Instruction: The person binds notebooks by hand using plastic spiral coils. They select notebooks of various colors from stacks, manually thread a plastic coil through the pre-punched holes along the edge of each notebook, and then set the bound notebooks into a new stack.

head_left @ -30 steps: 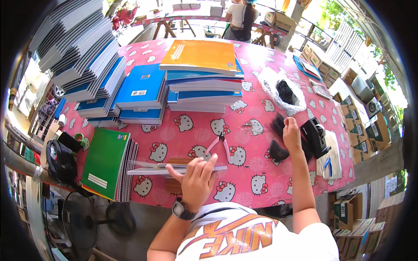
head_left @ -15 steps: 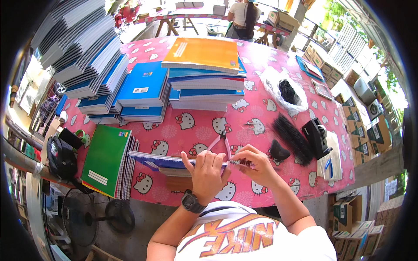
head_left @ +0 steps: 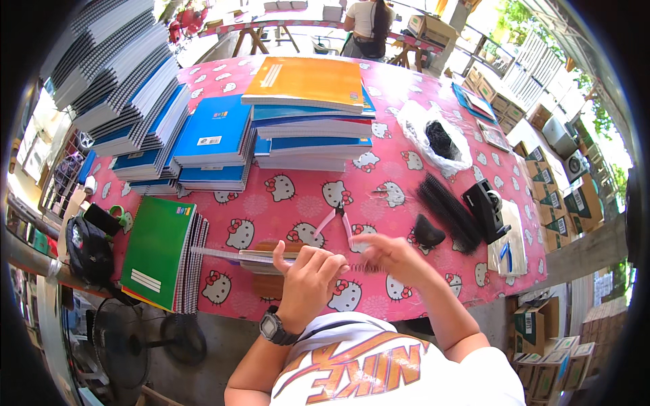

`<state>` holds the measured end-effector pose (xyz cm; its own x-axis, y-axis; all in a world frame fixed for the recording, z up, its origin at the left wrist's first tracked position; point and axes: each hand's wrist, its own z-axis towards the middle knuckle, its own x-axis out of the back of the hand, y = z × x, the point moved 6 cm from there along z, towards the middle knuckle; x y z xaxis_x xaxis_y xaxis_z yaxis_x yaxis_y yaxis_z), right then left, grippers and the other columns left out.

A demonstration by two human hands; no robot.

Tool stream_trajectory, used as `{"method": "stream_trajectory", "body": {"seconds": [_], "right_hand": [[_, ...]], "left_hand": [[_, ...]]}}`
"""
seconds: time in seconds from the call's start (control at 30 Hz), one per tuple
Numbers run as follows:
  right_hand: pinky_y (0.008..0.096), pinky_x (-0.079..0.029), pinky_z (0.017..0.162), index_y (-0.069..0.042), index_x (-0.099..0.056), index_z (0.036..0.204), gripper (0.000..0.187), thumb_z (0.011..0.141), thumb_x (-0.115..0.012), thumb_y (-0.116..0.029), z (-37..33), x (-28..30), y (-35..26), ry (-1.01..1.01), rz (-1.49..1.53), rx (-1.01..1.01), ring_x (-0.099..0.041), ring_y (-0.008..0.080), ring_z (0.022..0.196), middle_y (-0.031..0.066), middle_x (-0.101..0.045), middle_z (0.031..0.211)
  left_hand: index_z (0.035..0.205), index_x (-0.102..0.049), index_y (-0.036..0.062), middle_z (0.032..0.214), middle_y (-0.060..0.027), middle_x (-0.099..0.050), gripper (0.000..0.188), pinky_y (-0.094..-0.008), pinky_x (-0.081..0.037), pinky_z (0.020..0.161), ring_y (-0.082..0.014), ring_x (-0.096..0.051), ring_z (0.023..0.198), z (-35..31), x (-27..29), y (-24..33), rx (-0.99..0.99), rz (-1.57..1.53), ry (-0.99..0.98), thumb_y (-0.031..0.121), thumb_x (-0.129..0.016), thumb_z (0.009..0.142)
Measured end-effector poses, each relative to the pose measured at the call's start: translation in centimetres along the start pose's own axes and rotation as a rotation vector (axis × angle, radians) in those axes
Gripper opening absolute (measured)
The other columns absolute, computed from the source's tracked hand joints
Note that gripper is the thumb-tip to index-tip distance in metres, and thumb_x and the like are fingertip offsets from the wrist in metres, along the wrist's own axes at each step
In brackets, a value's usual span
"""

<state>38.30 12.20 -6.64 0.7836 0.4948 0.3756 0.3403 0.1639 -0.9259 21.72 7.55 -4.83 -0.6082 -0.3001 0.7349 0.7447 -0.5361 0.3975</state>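
The left hand (head_left: 308, 271) holds a thin notebook (head_left: 218, 253) which stands on its edge near the front side of the pink table (head_left: 379, 301). The fingers of this hand are bent and clamped on the notebook, close to its right end, with the outermost finger lifted away from the others. Under it there is a brown wooden piece (head_left: 266, 287). From the same end a dark spiral coil (head_left: 363, 268) extends toward the right hand (head_left: 399, 260). The right hand is blurred, so I cannot tell if its fingers are apart or together, nor if they touch the coil

Just beyond the hands lie pliers (head_left: 330, 219) with pink handles, their handles spread. To the right is a bundle of black coils (head_left: 447, 210), beside a black device (head_left: 485, 208). Green-covered notebooks (head_left: 159, 254) are piled on the left
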Motion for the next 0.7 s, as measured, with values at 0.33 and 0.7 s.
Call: {"method": "stream_trajectory", "body": {"seconds": [0.33,0.7], "right_hand": [[0.0425,-0.041,0.088,-0.009,-0.061,0.104,0.047,0.065,-0.079,-0.030,-6.4,12.1,17.5,0.737,-0.850,-0.517,-0.048,0.0324,0.104,0.0114,-0.058,0.106],[0.0368,-0.044,0.078,-0.005,-0.065,0.087,0.022,0.065,-0.071,-0.005,-0.1,3.8,10.2,0.478,-0.736,0.065,-0.053,0.0274,0.083,0.0085,-0.059,0.080]], "left_hand": [[0.086,-0.059,0.0202,0.077,0.0089,-0.057,0.012,-0.0437,-0.020,0.096,-0.0105,-0.055,0.081,0.8,0.3,0.5,-0.052,-0.021,0.058,0.026,-0.067,0.079],[0.089,-0.058,0.0139,0.075,0.0037,-0.057,0.020,-0.0313,-0.034,0.078,-0.0117,-0.055,0.075,0.5,0.7,-0.2,-0.118,0.012,0.007,0.028,-0.068,0.078]]}}
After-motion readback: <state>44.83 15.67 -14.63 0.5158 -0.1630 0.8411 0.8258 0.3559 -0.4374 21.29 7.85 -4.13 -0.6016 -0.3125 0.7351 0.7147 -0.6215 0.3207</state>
